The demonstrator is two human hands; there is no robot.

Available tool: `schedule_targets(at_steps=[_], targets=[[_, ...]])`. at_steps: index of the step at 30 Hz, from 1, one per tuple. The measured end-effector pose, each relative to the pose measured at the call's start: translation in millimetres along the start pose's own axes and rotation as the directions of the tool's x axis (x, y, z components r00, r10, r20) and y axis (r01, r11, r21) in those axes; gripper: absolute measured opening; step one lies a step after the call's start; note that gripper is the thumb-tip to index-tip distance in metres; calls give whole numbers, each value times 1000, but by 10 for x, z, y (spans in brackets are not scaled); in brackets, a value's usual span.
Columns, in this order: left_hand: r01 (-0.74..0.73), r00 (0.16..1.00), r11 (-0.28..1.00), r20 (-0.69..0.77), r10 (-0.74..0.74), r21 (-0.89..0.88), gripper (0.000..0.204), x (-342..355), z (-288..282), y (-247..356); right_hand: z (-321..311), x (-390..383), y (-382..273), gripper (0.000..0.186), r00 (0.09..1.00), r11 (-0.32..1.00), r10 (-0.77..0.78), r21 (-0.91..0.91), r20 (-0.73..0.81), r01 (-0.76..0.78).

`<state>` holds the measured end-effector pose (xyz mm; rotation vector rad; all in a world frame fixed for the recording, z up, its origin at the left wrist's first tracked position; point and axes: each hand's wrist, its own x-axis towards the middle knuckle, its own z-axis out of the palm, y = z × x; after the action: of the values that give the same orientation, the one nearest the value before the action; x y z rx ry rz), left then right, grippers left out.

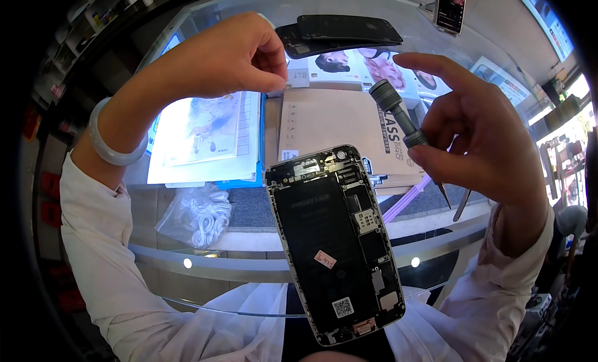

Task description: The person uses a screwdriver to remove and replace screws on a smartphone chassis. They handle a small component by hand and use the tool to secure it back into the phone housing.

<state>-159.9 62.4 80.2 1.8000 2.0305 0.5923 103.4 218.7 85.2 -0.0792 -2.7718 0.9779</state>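
Held between the thumb and curled fingers of my right hand point(470, 125) is a small screwdriver point(397, 113) with a ribbed grey-green handle; its tip does not show. The index finger stretches away above it. My left hand point(261, 60) is closed over the counter, thumb against curled fingers; what they pinch, if anything, is hidden. An opened phone point(336, 243) with a black battery and bare circuit boards lies tilted at the near edge, below both hands. Past my left fingers, a black phone back cover point(349, 30) rests on another dark phone part point(293, 44).
On the glass counter point(249, 240) sit a brown cardboard box point(330, 122), papers in a blue folder point(187, 134) and a bag of white cables point(202, 215). Slim metal tools point(461, 205) lie beneath my right wrist. A phone point(450, 10) stands upright at the far right.
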Motion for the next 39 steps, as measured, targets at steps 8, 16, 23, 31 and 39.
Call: schedule_targets(at_steps=[8, 16, 23, 31, 39], targets=[[-15, 1000, 1000, 15, 15, -9, 18, 8, 0, -25, 14, 20, -6, 77, 997, 997, 73, -5, -9, -73], [28, 996, 1000, 90, -28, -4, 15, 29, -21, -60, 22, 27, 10, 78, 999, 998, 42, -46, -4, -42], [-4, 997, 999, 82, 7, -38, 17, 30, 14, -118, 19, 7, 20, 78, 1000, 997, 6, -75, -14, -8], [67, 985, 996, 162, -58, -52, 17, 31, -41, -103, 36, 13, 6, 78, 999, 999, 42, -29, -19, -43], [15, 987, 998, 160, -6, -54, 17, 27, -59, -80, 24, 10, 12, 79, 999, 998, 50, -46, 15, -50]])
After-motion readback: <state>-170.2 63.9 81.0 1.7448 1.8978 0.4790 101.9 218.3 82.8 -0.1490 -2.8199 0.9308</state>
